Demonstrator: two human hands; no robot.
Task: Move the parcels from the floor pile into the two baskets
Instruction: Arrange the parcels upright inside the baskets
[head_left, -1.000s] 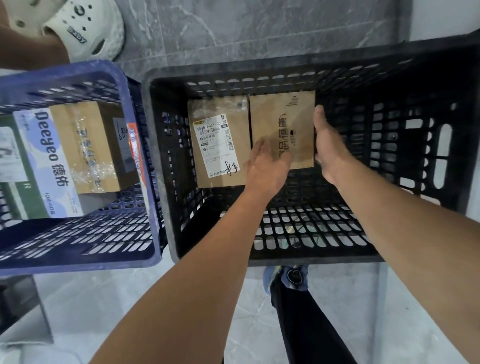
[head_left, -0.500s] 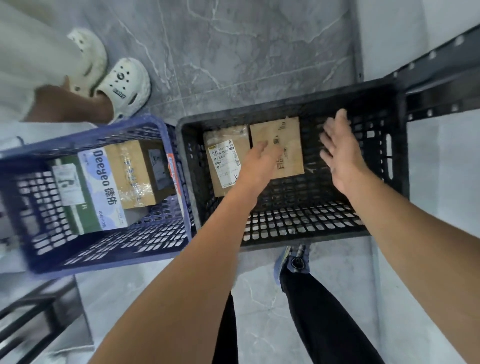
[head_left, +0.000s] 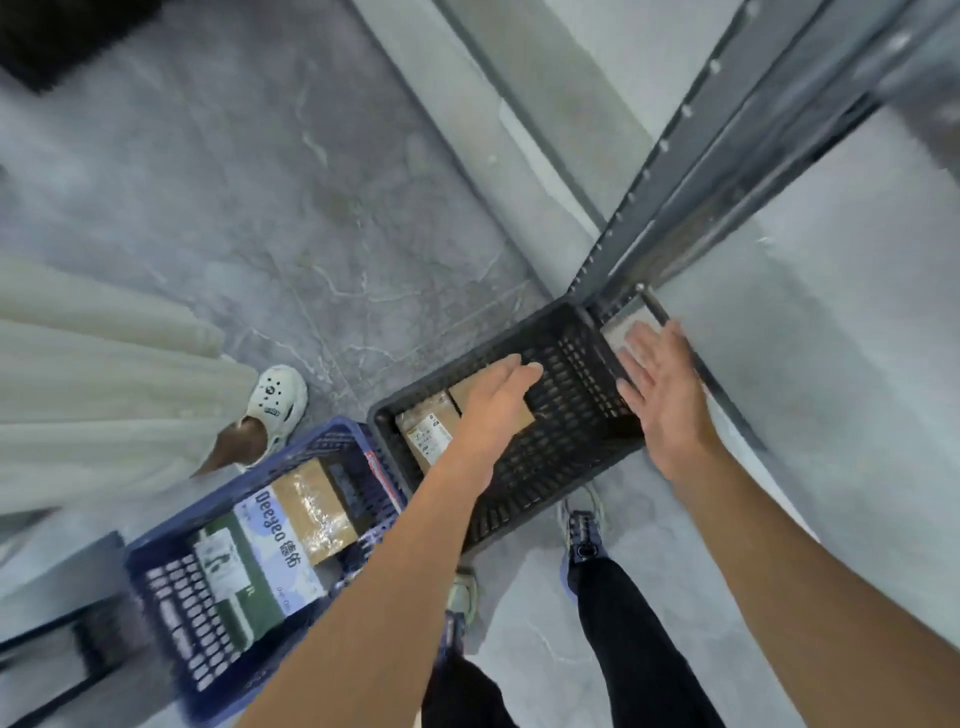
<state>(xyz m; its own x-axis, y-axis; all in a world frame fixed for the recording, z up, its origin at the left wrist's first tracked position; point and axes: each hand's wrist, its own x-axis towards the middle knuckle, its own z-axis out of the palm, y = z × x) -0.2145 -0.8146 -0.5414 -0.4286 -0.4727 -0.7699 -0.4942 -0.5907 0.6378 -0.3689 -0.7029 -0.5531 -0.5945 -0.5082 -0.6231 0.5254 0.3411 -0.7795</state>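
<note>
Black mesh shows beneath two empty hands: the left hand (head_left: 496, 402), fingers straight, hovers over the black basket (head_left: 566, 415); the right hand (head_left: 665, 395) spreads above its right wall. Two brown parcels (head_left: 426, 434) lie side by side in its far-left corner, seemingly just under the nearer left hand.

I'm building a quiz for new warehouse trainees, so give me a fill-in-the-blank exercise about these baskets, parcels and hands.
1. The black basket holds ____ brown parcels.
2. The Deeyeo pack lies in the second basket, whose colour is ____.
3. The left hand and the right hand both hold ____.

Missing words: two; blue; nothing.
</note>
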